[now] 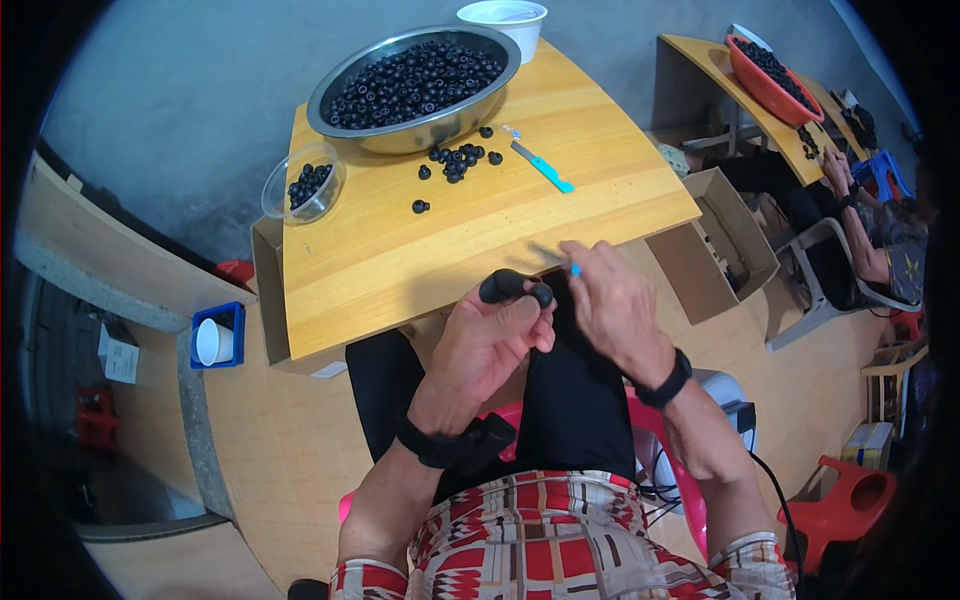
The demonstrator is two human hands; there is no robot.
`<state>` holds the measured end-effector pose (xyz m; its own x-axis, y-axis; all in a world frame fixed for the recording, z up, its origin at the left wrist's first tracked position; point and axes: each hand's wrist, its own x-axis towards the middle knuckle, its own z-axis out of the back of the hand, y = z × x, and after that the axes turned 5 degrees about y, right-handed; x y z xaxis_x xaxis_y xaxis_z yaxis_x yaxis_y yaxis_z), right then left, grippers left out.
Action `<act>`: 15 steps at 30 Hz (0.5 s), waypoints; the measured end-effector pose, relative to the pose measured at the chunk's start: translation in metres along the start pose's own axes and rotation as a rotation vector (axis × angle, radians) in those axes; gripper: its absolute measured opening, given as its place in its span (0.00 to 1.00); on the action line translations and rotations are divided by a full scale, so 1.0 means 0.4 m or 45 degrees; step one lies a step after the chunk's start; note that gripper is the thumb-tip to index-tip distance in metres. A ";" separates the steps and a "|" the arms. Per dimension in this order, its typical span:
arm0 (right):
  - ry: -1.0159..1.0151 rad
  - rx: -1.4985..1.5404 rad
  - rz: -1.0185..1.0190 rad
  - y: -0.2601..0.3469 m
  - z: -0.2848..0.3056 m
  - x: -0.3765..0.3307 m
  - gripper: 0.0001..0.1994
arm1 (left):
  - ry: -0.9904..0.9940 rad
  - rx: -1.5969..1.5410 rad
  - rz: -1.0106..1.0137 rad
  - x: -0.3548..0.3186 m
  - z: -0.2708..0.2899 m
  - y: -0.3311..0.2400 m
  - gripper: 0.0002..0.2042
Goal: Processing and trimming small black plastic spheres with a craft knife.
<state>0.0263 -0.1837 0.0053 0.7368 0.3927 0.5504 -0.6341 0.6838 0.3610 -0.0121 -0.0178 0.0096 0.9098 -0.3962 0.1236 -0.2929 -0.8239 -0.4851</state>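
My left hand (480, 335) is closed at the table's near edge, pinching a small round black part (541, 295) between thumb and fingers. A black cover (503, 285) sits on one of its fingertips. My right hand (612, 305) is closed around a small knife (548, 253); its thin blade points left, and a bit of blue handle shows between the fingers. The blade is apart from the black part. On the table ahead lie several loose black parts (456, 160) and a second knife (545, 168) with a turquoise handle.
A steel basin (400, 140) heaped with black parts stands at the back of the wooden table (420, 265). Left of it is a clear plastic tub (322, 205); behind, a white bucket (522, 32). Cardboard boxes (690, 275) flank the table. Another person (880, 240) sits at right.
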 end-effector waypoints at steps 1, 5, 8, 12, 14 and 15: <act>0.027 -0.051 -0.165 -0.028 -0.015 0.000 0.15 | 0.030 0.039 0.005 0.002 -0.004 -0.006 0.08; 0.005 0.458 -0.364 0.019 0.020 0.027 0.11 | 0.019 0.064 -0.033 -0.003 0.015 -0.010 0.08; 0.074 1.108 -0.450 0.066 0.032 0.017 0.11 | -0.030 0.047 -0.019 0.001 0.013 -0.013 0.08; 0.193 1.608 -0.575 0.109 0.035 0.017 0.11 | -0.119 0.173 -0.022 0.004 0.009 -0.004 0.08; 0.197 1.749 -0.676 0.119 0.034 0.022 0.10 | -0.141 0.280 -0.010 0.012 -0.003 0.000 0.08; 0.213 1.794 -0.720 0.119 0.033 0.021 0.10 | -0.106 0.236 -0.035 0.008 0.011 0.005 0.08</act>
<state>-0.0009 -0.1559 0.0370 0.9073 0.4182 0.0446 0.1021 -0.3219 0.9412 -0.0084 -0.0188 0.0053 0.9400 -0.3338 0.0708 -0.2157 -0.7422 -0.6345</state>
